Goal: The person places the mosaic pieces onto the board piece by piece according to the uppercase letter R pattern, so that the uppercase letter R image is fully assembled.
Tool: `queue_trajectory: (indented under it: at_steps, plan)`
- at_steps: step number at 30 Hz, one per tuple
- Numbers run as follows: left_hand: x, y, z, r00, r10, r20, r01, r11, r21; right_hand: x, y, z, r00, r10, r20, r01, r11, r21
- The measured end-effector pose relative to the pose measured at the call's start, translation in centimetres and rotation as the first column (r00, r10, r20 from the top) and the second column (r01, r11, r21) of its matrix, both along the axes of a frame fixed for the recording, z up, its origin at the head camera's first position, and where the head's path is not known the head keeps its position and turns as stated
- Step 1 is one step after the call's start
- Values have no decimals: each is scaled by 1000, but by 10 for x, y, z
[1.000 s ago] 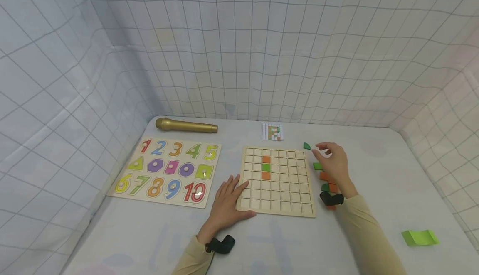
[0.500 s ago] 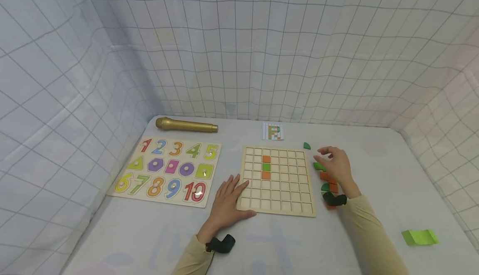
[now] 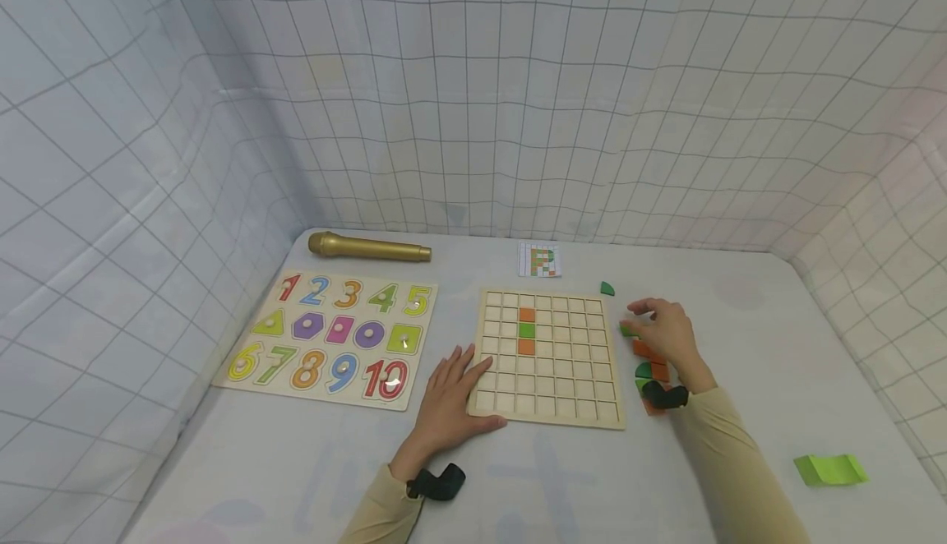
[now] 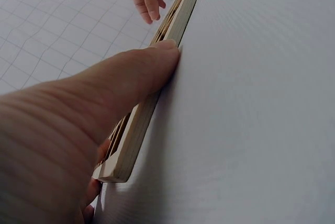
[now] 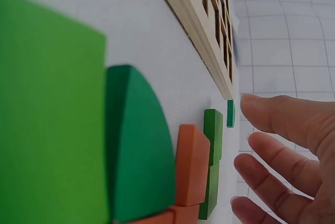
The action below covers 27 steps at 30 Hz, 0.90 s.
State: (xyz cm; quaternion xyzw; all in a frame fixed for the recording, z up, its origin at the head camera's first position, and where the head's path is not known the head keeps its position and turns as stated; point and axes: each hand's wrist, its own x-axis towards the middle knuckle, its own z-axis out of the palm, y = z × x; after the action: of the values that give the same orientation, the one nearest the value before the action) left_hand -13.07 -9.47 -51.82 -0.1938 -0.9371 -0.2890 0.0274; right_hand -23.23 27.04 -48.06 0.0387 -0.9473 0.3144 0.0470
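A square wooden grid board [image 3: 577, 367] lies mid-table. Two orange tiles [image 3: 526, 315] and a green tile [image 3: 526, 331] between them form a short column in its cells. My left hand [image 3: 447, 412] rests at the near left corner, its thumb [image 4: 131, 72] along the front edge and its other fingers spread at the left side. My right hand [image 3: 666, 334], thumb and fingers apart, hovers over loose blocks right of the board. Nearest to its fingertips is a green block [image 3: 627, 329]. Behind it are orange blocks [image 5: 191, 166] and a dark green quarter-round block [image 5: 141, 145].
Another quarter-round block [image 3: 607, 288] lies by the board's far right corner. A small pattern card [image 3: 539, 260] is behind the board. On the left lie a number puzzle [image 3: 355, 392] and a gold microphone [image 3: 370, 249]. A bright green curved block [image 3: 830, 470] sits at the far right.
My right hand has drawn back slightly from the far quarter-round block and come down over the green block. My left hand has stayed at the board's corner.
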Motion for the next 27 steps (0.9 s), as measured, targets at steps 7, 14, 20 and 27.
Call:
queue_trajectory:
  at_steps: [7,14,20,27]
  plan:
    - [0,0,-1,1000,-1,-2,1,1000,-1,2,0,2,998,4,69,-6,999,32]
    - [0,0,0,1000,3,-5,-3,1000,7,2,-1,3,995,21,94,-29,996,86]
    - [1,0,1,1000,4,-3,-4,1000,17,3,0,5,993,40,108,-52,992,113]
    - [1,0,1,1000,-2,-9,2,1000,23,3,2,7,989,74,125,-89,988,123]
